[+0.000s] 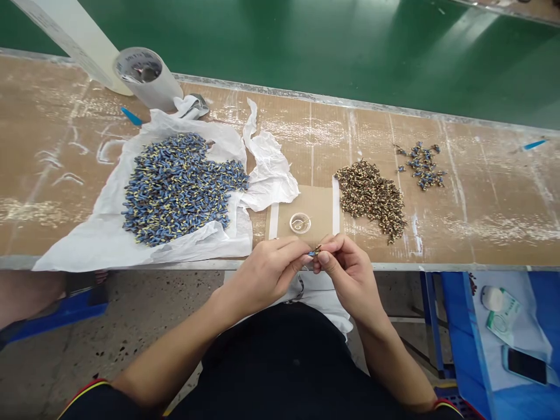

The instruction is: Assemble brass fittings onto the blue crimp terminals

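At the table's front edge my left hand pinches a tiny blue piece between thumb and fingertips. My right hand meets it there, its thumb and forefinger closed on a small brown-and-gold piece. The two pieces touch or nearly touch; fingertips hide most of them. Just beyond my hands, a small round clear dish sits on a cardboard square. To the left, a big heap of blue-and-yellow pieces lies on white paper. A heap of brown-and-gold pieces is on the right.
Farther right lies a small cluster of blue-and-brown pieces. Crumpled paper and a wide tape roll are at the back left. A green surface runs behind the table. A blue bin with a phone stands lower right.
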`<action>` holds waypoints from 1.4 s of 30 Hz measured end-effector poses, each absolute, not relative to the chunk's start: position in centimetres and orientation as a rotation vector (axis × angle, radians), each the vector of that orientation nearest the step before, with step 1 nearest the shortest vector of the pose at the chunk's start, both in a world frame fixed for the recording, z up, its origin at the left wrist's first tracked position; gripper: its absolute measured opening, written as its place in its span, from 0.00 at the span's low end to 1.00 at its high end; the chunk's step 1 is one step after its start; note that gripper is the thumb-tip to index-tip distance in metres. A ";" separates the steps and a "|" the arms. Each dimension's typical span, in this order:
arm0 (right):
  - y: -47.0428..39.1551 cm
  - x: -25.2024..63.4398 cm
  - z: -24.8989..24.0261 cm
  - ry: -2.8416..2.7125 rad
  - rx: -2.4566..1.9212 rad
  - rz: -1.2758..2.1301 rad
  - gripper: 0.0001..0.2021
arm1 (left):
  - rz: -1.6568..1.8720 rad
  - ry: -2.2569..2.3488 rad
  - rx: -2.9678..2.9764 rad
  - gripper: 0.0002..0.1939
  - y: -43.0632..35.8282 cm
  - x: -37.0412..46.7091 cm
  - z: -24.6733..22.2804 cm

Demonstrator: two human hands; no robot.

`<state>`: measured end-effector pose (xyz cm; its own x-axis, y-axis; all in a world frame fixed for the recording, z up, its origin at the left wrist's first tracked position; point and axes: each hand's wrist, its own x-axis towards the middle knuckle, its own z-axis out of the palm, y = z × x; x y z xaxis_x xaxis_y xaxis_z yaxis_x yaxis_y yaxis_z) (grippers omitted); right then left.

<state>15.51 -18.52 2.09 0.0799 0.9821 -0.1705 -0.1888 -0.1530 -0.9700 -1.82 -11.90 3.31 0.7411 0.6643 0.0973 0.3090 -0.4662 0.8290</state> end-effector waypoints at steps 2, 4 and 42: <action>-18.6 15.6 2.1 -0.938 -1.234 1.348 0.05 | 0.526 0.722 2.060 0.13 -12.0 -1.7 3.3; -18.6 15.8 2.1 -1.004 -1.256 1.341 0.05 | 0.535 0.727 2.042 0.13 -12.1 -1.6 3.3; -19.2 15.8 0.8 -1.606 -1.331 1.257 0.15 | 0.374 0.541 2.025 0.12 -11.6 -1.8 3.2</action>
<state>15.84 -19.19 0.80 -0.2344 0.9697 -0.0684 0.2994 0.0050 -0.9541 -1.77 -11.61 3.21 0.8540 0.5187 0.0406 0.2205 -0.4315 0.8748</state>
